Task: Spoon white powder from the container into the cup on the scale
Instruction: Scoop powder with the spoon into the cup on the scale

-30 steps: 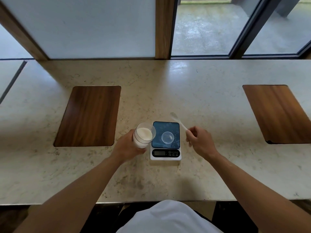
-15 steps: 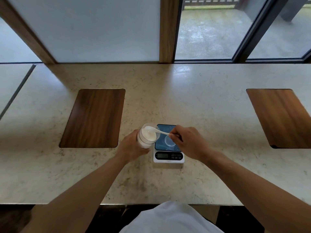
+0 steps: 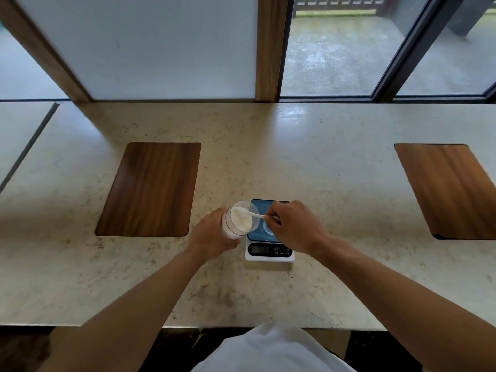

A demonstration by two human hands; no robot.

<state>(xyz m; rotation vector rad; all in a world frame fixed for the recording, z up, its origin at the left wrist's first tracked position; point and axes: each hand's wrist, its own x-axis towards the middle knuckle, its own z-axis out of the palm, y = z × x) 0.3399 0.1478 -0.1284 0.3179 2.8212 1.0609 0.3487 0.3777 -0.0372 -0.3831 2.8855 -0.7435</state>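
My left hand [image 3: 212,237] grips a clear container [image 3: 239,220] of white powder, tilted toward the scale at its left edge. My right hand [image 3: 292,226] pinches the handle of a white plastic spoon [image 3: 253,214]; the spoon's bowl rests in the powder inside the container's mouth. A small white kitchen scale [image 3: 269,249] with a blue platform sits on the counter. A small clear cup [image 3: 267,230] stands on the platform, mostly hidden under my right hand; I cannot tell what it holds.
The pale stone counter [image 3: 335,183] carries two inset wooden panels, one at the left [image 3: 150,189] and one at the far right [image 3: 453,189]. Windows and wooden posts line the back edge. The counter's front edge runs just above my white shirt.
My right hand swung the spoon from the air behind the scale leftward into the container's mouth. The spoon's bowl now sits deeper in the powder. My left hand kept its hold.
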